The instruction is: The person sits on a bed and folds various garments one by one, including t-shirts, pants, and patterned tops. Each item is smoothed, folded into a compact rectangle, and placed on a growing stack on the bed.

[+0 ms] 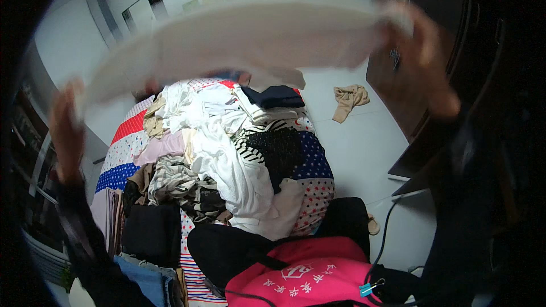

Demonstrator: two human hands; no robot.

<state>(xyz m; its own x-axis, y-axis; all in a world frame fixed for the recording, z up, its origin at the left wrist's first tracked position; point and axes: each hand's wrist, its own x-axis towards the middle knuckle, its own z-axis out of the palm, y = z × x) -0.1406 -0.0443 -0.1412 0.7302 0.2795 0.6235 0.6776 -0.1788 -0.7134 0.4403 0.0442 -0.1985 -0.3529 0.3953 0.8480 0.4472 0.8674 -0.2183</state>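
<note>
Up in front of me a pale beige-pink piece of clothing [244, 37] is stretched wide and smeared by motion; its kind is not clear. My left hand [68, 131] is raised at the far left, closed on one end of it. At the upper right, my right hand [418, 42] grips the other end, its fingers blurred. Below the cloth lies a loose heap of clothes on the bed, with a white garment [222, 159], a grey-striped garment [179, 176] and a black knit piece [278, 150].
Folded dark clothes [151, 233] and folded jeans [139, 278] rest near my left side on the patterned bedspread [313, 162]. A tan garment [350, 101] lies on the tiled floor. Dark cabinet doors [409, 79] stand right. A black cable [384, 239] hangs beside my pink apron [307, 273].
</note>
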